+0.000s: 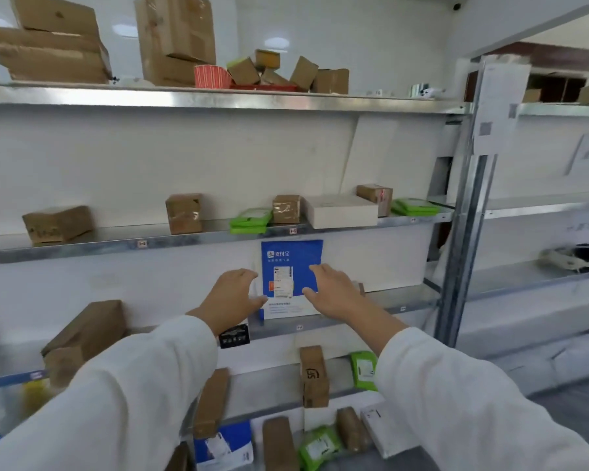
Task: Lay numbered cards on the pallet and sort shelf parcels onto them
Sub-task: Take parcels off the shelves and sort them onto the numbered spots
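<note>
- Where both hands extend toward the rack (466,232), the head view shows its middle shelf (82,248) carrying brown boxes (183,213), green packets (250,220) and a flat white box (340,210).
- The top shelf (218,100) holds large brown cartons (51,45) and a red tray (262,87) of small boxes.
- The blue parcel (291,256) stands upright against the back wall, one shelf below the middle shelf; it bears a white label (283,282) and a white lower band.
- The left hand (233,297), fingers spread, sits just beside the parcel's left edge.
- The right hand (334,290), fingers spread, overlaps the right edge; contact cannot be confirmed.
- White sleeves (473,402) hide parts of the lower shelves, where a brown box (314,375) and a green packet (364,370) stand.
</note>
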Motion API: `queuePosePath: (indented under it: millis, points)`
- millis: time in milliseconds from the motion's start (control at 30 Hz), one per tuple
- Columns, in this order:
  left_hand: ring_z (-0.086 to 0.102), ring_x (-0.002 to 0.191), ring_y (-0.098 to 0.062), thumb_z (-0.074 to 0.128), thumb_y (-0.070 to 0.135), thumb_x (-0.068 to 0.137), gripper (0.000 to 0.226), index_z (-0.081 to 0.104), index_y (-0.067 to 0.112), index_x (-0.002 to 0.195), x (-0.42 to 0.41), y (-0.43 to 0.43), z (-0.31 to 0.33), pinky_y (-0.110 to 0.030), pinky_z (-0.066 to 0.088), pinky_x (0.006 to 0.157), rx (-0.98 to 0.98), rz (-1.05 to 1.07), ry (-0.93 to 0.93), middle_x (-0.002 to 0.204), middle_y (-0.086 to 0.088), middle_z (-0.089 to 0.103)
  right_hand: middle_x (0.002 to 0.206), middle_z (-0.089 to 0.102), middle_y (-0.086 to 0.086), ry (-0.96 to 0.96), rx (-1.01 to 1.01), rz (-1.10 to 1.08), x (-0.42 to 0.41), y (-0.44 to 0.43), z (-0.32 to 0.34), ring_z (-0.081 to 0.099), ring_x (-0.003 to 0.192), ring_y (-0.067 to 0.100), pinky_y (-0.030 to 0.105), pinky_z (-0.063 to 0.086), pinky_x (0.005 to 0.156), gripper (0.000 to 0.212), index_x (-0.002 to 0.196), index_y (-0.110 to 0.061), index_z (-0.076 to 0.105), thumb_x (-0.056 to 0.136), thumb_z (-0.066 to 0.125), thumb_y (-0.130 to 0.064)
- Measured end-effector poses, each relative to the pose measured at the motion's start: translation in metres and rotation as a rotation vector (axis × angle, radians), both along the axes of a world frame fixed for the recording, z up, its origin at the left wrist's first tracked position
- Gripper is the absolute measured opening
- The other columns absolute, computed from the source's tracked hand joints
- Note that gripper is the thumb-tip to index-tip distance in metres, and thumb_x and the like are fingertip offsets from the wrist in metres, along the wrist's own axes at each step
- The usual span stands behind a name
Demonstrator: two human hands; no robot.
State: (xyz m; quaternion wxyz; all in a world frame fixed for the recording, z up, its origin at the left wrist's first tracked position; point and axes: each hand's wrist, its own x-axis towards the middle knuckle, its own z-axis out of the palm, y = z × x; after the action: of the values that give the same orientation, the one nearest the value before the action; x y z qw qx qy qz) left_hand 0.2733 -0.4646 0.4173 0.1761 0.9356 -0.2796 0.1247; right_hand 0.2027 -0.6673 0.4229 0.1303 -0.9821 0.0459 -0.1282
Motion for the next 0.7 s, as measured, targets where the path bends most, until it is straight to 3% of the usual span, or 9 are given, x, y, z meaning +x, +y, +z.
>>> queuePosePath:
  millis: [333,500,700]
  points:
    - [0.046,0.126,-0.021,0.058,0.044,0.09,0.056,0.046,0.014,0.137,0.108,-0.07,-0.036,-0.032,0.035,0.106,0.027,0.001,-0.024,0.138,-0.004,0.052,0.145,0.041,0.007,0.076,-0.028,-0.001,0.094,-0.07,-0.043,0.045,0.125,0.027,0.038,0.035,0.103,0.055,0.145,-0.011,0.032,0.098,0.045,-0.037]
    - [0.048,0.125,-0.021,0.057,0.043,0.091,0.047,0.05,0.016,0.129,0.177,-0.107,-0.063,-0.037,0.015,0.117,0.055,0.082,0.017,0.132,-0.003,0.056,0.145,0.042,0.006,0.114,-0.079,0.01,0.16,-0.117,-0.057,0.045,0.125,0.026,0.038,0.036,0.102,0.055,0.145,-0.015,0.032,0.097,0.046,-0.039]
    - [0.046,0.125,-0.022,0.057,0.039,0.092,0.048,0.046,0.015,0.133,0.227,-0.139,-0.093,-0.034,0.02,0.114,0.056,0.062,0.09,0.136,-0.004,0.052,0.144,0.043,0.006,0.169,-0.056,-0.007,0.218,-0.166,-0.072,0.044,0.126,0.028,0.036,0.034,0.099,0.052,0.143,-0.015,0.035,0.097,0.045,-0.036]
